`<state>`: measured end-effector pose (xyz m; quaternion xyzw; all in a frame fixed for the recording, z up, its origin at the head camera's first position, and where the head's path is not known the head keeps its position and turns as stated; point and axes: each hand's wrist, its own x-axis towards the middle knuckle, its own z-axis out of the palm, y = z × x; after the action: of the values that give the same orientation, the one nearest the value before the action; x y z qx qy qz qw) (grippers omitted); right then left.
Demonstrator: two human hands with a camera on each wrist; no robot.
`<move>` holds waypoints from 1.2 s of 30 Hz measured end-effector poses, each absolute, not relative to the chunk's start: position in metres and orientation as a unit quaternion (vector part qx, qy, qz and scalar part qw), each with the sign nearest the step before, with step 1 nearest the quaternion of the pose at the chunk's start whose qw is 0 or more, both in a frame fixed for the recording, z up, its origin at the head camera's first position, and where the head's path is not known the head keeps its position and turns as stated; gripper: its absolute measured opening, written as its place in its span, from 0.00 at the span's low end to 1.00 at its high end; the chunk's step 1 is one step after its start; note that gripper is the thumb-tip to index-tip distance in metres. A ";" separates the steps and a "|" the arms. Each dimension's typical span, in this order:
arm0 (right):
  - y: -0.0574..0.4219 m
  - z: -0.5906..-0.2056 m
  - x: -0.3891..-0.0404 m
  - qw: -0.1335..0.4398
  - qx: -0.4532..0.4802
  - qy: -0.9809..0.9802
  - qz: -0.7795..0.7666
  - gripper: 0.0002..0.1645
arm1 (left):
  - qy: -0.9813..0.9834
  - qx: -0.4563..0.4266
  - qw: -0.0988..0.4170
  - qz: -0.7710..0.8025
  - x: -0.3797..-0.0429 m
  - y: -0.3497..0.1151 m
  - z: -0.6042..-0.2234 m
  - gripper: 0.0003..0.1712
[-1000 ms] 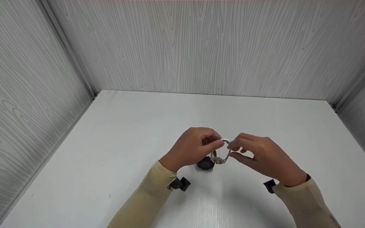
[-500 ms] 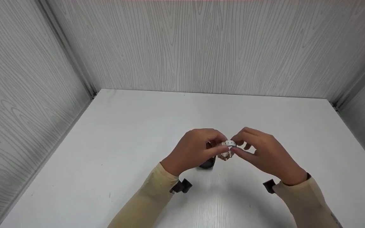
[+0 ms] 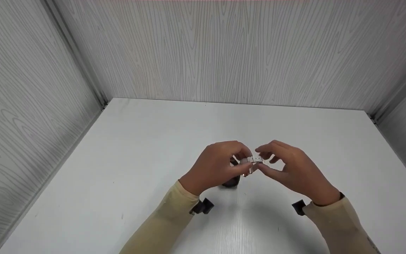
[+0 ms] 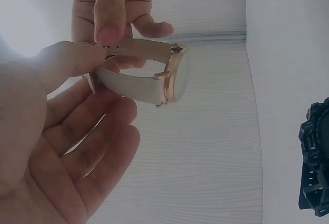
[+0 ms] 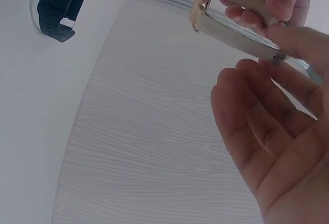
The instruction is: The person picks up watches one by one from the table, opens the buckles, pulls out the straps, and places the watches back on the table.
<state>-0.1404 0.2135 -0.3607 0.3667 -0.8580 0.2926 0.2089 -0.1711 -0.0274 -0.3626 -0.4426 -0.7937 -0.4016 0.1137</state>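
Nearest you are your pale sleeves (image 3: 160,220), each with a small dark block (image 3: 207,206) at the cuff. Past them, your left hand (image 3: 217,165) pinches the white strap (image 3: 257,159); your right hand (image 3: 291,167) pinches it close by, the forefinger apparently clear of the band. The wristwatch (image 4: 139,88) is in the air between your hands, its rose-gold case (image 4: 167,82) below the looped strap. You seem to be working the strap ends; I can't tell whether they are fastened. Let the left pinch steady the band while your right makes small adjustments, pressing lightly so the leather-like band doesn't kink or the case swing. Mind the black watch (image 3: 232,181) on the white tabletop (image 3: 146,141), just beside your left hand. Beyond stands the wood-grain back panel (image 3: 224,53).
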 end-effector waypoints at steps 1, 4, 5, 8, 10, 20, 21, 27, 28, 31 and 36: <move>0.214 -0.361 -0.140 0.213 0.368 -0.858 0.290 0.21 | -0.793 -0.444 0.115 -0.400 -0.171 -0.027 -0.363 0.04; 0.213 -0.361 -0.141 0.225 0.374 -0.854 0.283 0.21 | -0.795 -0.447 0.117 -0.393 -0.171 -0.027 -0.363 0.05; 0.213 -0.360 -0.141 0.226 0.376 -0.853 0.283 0.21 | -0.795 -0.447 0.116 -0.393 -0.171 -0.027 -0.363 0.05; 0.213 -0.360 -0.141 0.223 0.378 -0.853 0.283 0.19 | -0.798 -0.447 0.113 -0.388 -0.171 -0.027 -0.363 0.05; 0.213 -0.360 -0.141 0.222 0.378 -0.854 0.280 0.18 | -0.801 -0.447 0.110 -0.382 -0.171 -0.027 -0.362 0.05; 0.213 -0.361 -0.141 0.216 0.384 -0.850 0.288 0.17 | -0.806 -0.451 0.098 -0.371 -0.169 -0.025 -0.362 0.04; 0.213 -0.361 -0.141 0.213 0.383 -0.851 0.290 0.17 | -0.806 -0.452 0.098 -0.370 -0.169 -0.025 -0.362 0.04; 0.212 -0.362 -0.140 0.211 0.379 -0.852 0.295 0.18 | -0.805 -0.453 0.102 -0.370 -0.168 -0.024 -0.363 0.03; 0.212 -0.362 -0.140 0.211 0.378 -0.852 0.295 0.18 | -0.805 -0.452 0.103 -0.370 -0.168 -0.024 -0.363 0.03; 0.212 -0.361 -0.140 0.212 0.377 -0.852 0.296 0.18 | -0.806 -0.449 0.098 -0.373 -0.168 -0.024 -0.362 0.03; 0.213 -0.360 -0.138 0.208 0.373 -0.851 0.305 0.17 | -0.807 -0.444 0.092 -0.378 -0.168 -0.025 -0.363 0.04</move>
<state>-0.1382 0.2128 -0.3603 0.3725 -0.8512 0.3052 0.2085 -0.1680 -0.0247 -0.3626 -0.4438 -0.8074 -0.3779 0.0919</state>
